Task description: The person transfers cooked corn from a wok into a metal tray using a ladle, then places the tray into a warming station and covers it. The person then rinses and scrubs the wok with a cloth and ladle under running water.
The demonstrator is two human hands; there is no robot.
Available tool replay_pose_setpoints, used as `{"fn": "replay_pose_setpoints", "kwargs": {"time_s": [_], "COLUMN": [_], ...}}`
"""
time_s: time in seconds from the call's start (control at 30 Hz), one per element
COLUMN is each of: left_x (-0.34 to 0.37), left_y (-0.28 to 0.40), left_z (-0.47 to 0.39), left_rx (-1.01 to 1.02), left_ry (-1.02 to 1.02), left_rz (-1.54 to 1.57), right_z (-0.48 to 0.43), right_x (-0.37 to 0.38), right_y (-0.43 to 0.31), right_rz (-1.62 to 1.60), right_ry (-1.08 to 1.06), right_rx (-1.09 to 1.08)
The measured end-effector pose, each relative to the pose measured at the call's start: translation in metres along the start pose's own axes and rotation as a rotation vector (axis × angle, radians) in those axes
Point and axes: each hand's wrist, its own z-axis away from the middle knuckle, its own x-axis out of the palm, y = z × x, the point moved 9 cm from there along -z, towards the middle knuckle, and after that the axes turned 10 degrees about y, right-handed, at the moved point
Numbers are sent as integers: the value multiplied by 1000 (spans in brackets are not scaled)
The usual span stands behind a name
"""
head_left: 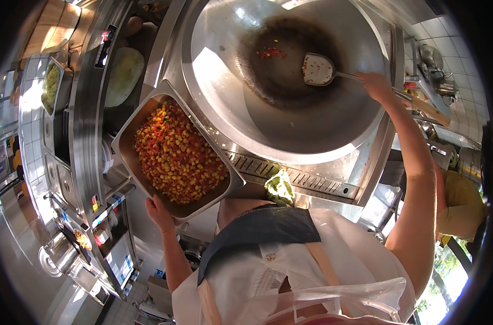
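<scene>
My left hand [160,212] grips the near edge of a deep stainless steel pan [177,212]. Corn kernels mixed with chopped red pieces [179,156] heap inside it, with a few green bits among them. The pan sits to the left of a large wok [311,134], close to its rim. My right hand [375,86] holds the metal shaft of a wok spatula [319,70], whose wooden handle end [431,113] extends past my wrist. Its blade rests over the wok's darkened bottom and carries small food bits. A small patch of red scraps [271,53] lies in the wok.
A slotted drain strip [323,183] runs along the stove front, with a crumpled greenish cloth [280,187] beside it. At left stands a steel counter [82,122] with a tray of green food [51,87]. Another person [460,205] is at the right. Metal pots [445,87] stand on the right.
</scene>
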Motion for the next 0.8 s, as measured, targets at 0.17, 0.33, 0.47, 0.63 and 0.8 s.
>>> {"fn": "replay_pose_setpoints", "kwargs": {"time_s": [0.17,0.33,0.47,0.63,0.8], "left_x": [-3,-8,-8,-9,-5], "left_y": [-2,-5,-2,5,16], "left_z": [-2,-1,-1,0,1], "left_rx": [-14,-19,22,36,10], "left_ry": [39,58,65,79,56], "left_rz": [-69,-122,-129,-190,-184], "right_z": [-35,-97,-129,-139,-150], "right_x": [28,54,48,45,50], "right_y": [38,-25,-114,-171,-176], "right_rz": [52,-167,-379,-843,-1031], "right_ry": [-47,-117,-61,-70,-96], "right_rx": [-32,-71,-115,-9,19]}}
